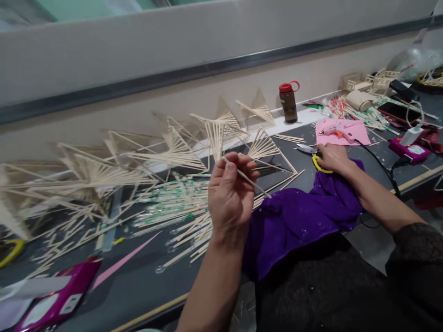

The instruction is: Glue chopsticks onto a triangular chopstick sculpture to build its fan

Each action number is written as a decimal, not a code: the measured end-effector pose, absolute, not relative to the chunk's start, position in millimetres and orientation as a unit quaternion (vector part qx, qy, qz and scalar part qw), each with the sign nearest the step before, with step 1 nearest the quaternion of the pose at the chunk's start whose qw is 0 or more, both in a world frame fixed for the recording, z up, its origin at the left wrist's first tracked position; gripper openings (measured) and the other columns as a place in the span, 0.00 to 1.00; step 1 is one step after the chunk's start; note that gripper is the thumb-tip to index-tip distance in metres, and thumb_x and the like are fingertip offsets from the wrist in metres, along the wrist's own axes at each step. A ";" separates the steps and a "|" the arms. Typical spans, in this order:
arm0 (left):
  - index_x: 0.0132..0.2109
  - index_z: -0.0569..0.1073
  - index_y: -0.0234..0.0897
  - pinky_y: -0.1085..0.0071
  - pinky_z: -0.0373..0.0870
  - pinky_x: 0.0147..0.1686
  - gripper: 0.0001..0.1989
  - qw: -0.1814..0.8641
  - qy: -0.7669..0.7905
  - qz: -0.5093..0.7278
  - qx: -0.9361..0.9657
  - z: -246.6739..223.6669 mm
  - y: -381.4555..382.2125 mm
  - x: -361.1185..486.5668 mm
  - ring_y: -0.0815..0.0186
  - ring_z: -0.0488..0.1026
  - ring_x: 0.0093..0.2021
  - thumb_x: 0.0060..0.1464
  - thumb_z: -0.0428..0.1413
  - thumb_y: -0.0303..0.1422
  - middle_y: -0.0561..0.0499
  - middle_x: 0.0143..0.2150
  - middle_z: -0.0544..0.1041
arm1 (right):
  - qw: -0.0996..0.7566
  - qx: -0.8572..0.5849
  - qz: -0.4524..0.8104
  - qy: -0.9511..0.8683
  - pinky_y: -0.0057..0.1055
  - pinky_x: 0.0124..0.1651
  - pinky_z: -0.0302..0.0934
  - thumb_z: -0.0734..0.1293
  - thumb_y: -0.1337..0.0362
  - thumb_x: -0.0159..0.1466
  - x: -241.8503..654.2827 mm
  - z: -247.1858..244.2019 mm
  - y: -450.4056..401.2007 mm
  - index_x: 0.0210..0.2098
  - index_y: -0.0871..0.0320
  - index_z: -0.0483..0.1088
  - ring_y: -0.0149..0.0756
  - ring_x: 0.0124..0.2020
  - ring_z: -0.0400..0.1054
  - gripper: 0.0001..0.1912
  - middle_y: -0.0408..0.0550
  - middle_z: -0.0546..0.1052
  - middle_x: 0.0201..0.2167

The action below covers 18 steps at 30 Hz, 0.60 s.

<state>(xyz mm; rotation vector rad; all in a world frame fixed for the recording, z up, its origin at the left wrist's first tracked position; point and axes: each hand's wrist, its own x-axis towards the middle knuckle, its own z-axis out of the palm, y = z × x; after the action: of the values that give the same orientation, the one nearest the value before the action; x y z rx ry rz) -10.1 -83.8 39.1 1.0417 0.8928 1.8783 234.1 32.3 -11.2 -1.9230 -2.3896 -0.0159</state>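
Note:
My left hand [230,193] is raised over the worktable, thumb and fingers pinching a thin wooden stick [254,184] that slants down to the right. To the right, my right hand [332,157] is closed around the yellow handles of a pair of scissors [320,165], whose blades point left along the table. A purple cloth [297,214] lies under my right wrist and over the table's edge. Behind my left hand stand fan-shaped stick structures [180,152]. A pile of sticks in green-printed wrappers [173,198] lies to its left.
A pink glue gun [339,131] rests on pink paper [360,131], its cable trailing right past a magenta power box [410,150]. A brown bottle with a red cap [288,103] stands by the wall. Another magenta box [62,295] and yellow handles [12,251] lie at left.

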 end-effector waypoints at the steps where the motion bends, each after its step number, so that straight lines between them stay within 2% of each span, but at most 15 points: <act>1: 0.38 0.77 0.44 0.77 0.76 0.33 0.09 0.397 0.359 0.743 0.400 43.4 -81.1 -14.7 0.70 0.78 0.37 0.51 0.63 0.40 0.53 0.38 0.80 | 0.038 -0.625 -0.017 -0.780 0.41 0.43 0.63 0.62 0.55 0.63 234.3 -9.0 30.2 0.55 0.63 0.67 0.53 0.46 0.71 0.25 0.65 0.74 0.48; 3: 0.38 0.76 0.45 0.75 0.77 0.38 0.05 0.398 0.362 0.751 0.383 48.1 -74.9 -23.0 0.70 0.78 0.41 0.54 0.61 0.39 0.55 0.40 0.80 | 0.076 -0.624 -0.038 -0.777 0.42 0.42 0.62 0.63 0.56 0.63 233.6 -2.6 24.1 0.53 0.65 0.69 0.55 0.46 0.70 0.24 0.68 0.74 0.47; 5: 0.38 0.75 0.45 0.75 0.77 0.41 0.04 0.397 0.351 0.758 0.380 50.1 -68.8 -29.0 0.70 0.78 0.43 0.56 0.59 0.38 0.56 0.42 0.80 | 0.169 -0.598 -0.014 -0.783 0.43 0.43 0.62 0.62 0.59 0.64 229.2 6.1 14.9 0.48 0.65 0.73 0.52 0.45 0.71 0.19 0.66 0.75 0.46; 7: 0.38 0.75 0.44 0.74 0.77 0.42 0.05 0.389 0.344 0.759 0.393 52.2 -63.4 -31.7 0.70 0.77 0.45 0.57 0.59 0.38 0.55 0.42 0.79 | 0.280 -0.519 0.107 -0.801 0.40 0.43 0.64 0.62 0.62 0.64 218.3 16.4 1.8 0.42 0.63 0.75 0.44 0.41 0.72 0.14 0.58 0.78 0.41; 9: 0.38 0.74 0.43 0.73 0.77 0.43 0.07 0.370 0.354 0.752 0.414 56.3 -59.1 -31.3 0.68 0.77 0.46 0.58 0.57 0.40 0.54 0.42 0.79 | 0.346 -0.395 0.304 -0.795 0.33 0.38 0.66 0.63 0.62 0.64 200.3 27.3 -14.0 0.39 0.61 0.76 0.34 0.32 0.72 0.12 0.50 0.78 0.33; 11: 0.39 0.73 0.42 0.72 0.78 0.42 0.08 0.349 0.367 0.747 0.430 63.0 -55.7 -27.9 0.68 0.77 0.47 0.59 0.56 0.41 0.53 0.42 0.79 | 0.365 -0.298 0.457 -0.754 0.29 0.33 0.66 0.65 0.60 0.62 178.2 37.9 -28.9 0.41 0.60 0.74 0.29 0.28 0.70 0.12 0.45 0.77 0.31; 13: 0.40 0.73 0.42 0.72 0.78 0.41 0.10 0.324 0.379 0.747 0.440 71.9 -53.5 -22.6 0.67 0.77 0.47 0.60 0.55 0.42 0.53 0.43 0.78 | 0.383 -0.230 0.528 -0.722 0.26 0.31 0.66 0.68 0.60 0.59 157.2 47.9 -38.3 0.42 0.59 0.73 0.27 0.28 0.69 0.13 0.42 0.76 0.30; 16: 0.41 0.72 0.42 0.70 0.78 0.39 0.11 0.274 0.404 0.746 0.453 86.7 -53.6 -14.2 0.65 0.77 0.46 0.61 0.53 0.44 0.53 0.42 0.77 | 0.400 -0.181 0.558 -0.705 0.23 0.29 0.65 0.68 0.61 0.60 138.3 59.6 -35.7 0.37 0.59 0.71 0.23 0.25 0.67 0.09 0.40 0.74 0.29; 18: 0.40 0.73 0.42 0.68 0.78 0.37 0.11 0.244 0.413 0.739 0.472 94.6 -55.8 -11.4 0.65 0.78 0.43 0.61 0.53 0.44 0.53 0.40 0.77 | 0.426 -0.186 0.529 -0.710 0.23 0.28 0.64 0.67 0.61 0.62 136.5 63.8 -23.7 0.36 0.59 0.73 0.23 0.24 0.66 0.08 0.40 0.74 0.29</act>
<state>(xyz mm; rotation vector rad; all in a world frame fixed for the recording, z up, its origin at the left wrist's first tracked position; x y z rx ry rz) -11.4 -55.8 94.6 1.2907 1.1281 2.0198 136.5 -23.7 63.8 -0.4652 -1.7740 1.3214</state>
